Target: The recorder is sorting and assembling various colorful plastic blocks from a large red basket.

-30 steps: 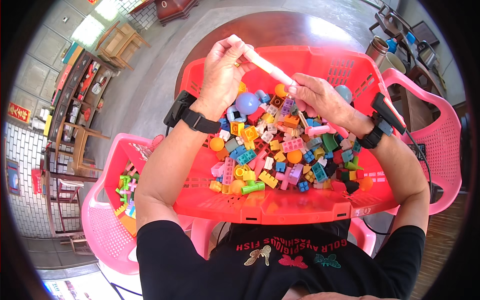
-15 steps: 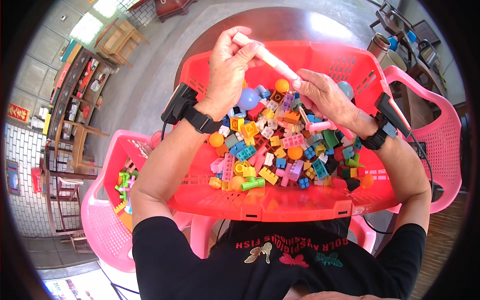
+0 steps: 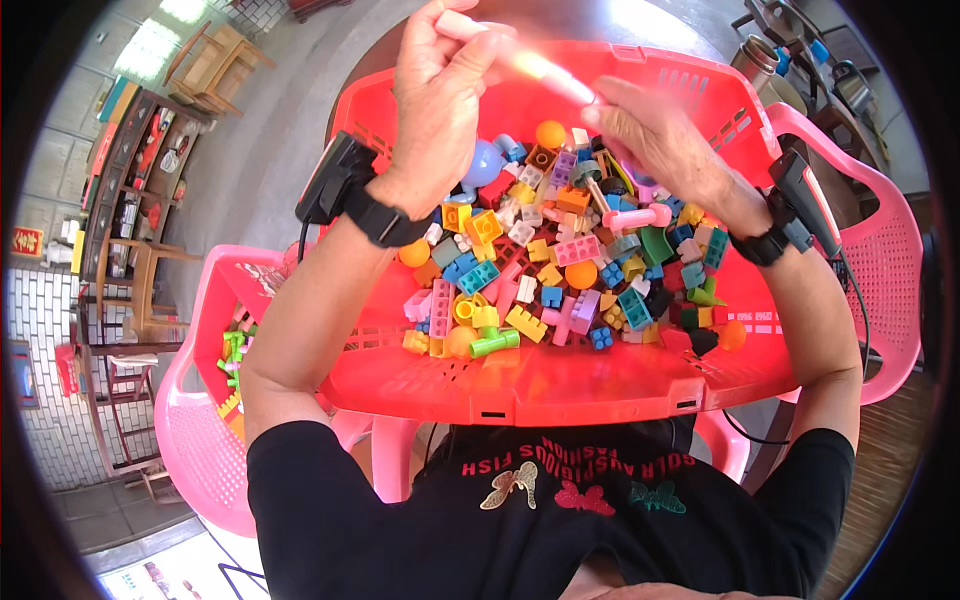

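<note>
Above the far part of a red plastic basket (image 3: 560, 395), my left hand (image 3: 435, 115) is closed round one end of a long pale pink toy tube (image 3: 550, 76). The other end of the tube meets the fingertips of my right hand (image 3: 665, 145), which looks closed on it though motion blurs the fingers. Glare washes out the tube's middle. Below lie several coloured building blocks, among them a pink pipe piece (image 3: 637, 217), a green pipe piece (image 3: 494, 343), a purple ball (image 3: 484, 163) and an orange ball (image 3: 580, 275).
A pink plastic chair (image 3: 205, 460) on the left bears a red container (image 3: 215, 310) with more toy pieces. Another pink chair (image 3: 880, 300) stands at the right. Beyond the basket are a round brown table (image 3: 390, 45) and a steel flask (image 3: 755, 62).
Both hands and the tube have shifted up in the picture, the left hand slightly leftward too. The basket also appears higher and farther left. The right hand has become blurred.
</note>
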The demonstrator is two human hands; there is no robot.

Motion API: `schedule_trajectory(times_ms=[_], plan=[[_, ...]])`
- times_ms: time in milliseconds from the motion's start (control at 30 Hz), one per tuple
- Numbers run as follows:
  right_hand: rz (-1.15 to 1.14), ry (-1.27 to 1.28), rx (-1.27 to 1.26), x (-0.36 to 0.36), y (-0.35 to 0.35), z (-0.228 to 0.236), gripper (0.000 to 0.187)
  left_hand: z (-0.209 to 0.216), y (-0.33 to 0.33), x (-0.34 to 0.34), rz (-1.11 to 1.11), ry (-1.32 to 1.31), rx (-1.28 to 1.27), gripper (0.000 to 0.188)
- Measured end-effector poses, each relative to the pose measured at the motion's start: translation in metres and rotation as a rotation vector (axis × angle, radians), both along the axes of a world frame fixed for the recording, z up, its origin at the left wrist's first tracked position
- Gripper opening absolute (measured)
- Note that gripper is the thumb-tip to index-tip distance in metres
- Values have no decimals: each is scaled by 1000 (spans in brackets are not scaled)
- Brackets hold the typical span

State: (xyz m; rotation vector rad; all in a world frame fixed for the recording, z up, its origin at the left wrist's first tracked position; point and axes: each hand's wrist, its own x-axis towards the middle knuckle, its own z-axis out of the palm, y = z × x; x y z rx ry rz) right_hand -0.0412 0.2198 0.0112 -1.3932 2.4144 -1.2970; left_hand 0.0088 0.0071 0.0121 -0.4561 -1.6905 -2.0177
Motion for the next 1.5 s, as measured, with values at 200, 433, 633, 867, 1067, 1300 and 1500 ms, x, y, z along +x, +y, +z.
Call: schedule_trajectory(times_ms=[200,433,633,867,1067,1300,1500], plan=[[-9,21,28,-9,-5,-7,32,-16,11,-1,-152,-173,99,31],[95,-74,113,-41,7,-22,45,-21,-7,-9,-230,-401,68,26],[122,662,516,-78,35,-57,20,-11,-31,-10,-181,-548,-38,31],[35,371,851,-55,29,-55,32,-15,-19,0,-227,-739,-421,34],[163,363,917,-63,26,-42,25,-17,-21,-2,-159,-734,-360,35],[96,421,518,-77,38,-47,18,-18,-20,-3,-102,-732,-468,35],[62,326,963,-63,35,-48,22,-26,-20,-7,-43,-693,-705,33]])
